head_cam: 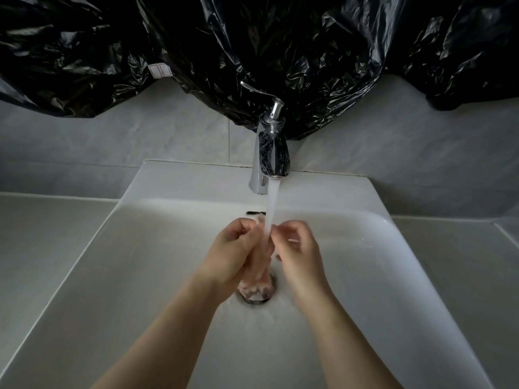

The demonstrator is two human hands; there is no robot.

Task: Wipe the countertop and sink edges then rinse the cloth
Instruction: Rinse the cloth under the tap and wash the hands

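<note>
Head camera, looking down, close over sink [196, 179].

The tap [270, 153] is polished, mirror-glossy metal. The sink [157, 262] looks like smooth glazed white ceramic. The black plastic sheeting [252, 37] is crinkled and shiny. The wall tiles [126, 141] are matt grey. The cloth [257, 287] looks thin and wet.

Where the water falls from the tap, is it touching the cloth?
Touching. The head view shows the water running straight onto the cloth gripped by the left hand and right hand.
</note>
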